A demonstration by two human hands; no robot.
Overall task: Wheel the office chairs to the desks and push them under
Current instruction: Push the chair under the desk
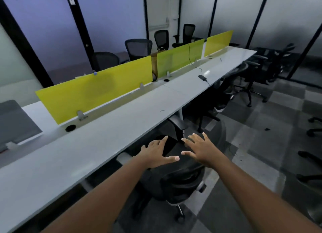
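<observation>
A black office chair (pixel 183 180) stands right below me at the front edge of the long white desk (pixel 108 133), its seat partly under the top and its armrest (pixel 177 124) near the desk leg. My left hand (pixel 157 153) and my right hand (pixel 198 148) hover side by side over the chair's back with fingers spread, holding nothing. Whether they touch the chair I cannot tell. A second black chair (pixel 221 91) sits tucked at the desk further along.
Yellow-green divider panels (pixel 97 89) run along the desk's middle. A power adapter with cable (pixel 202 77) lies on the desk. Loose black chairs (pixel 266 65) crowd the far right corner; more chair parts (pixel 311 156) line the right edge. Other chairs (pixel 138 48) stand behind the dividers.
</observation>
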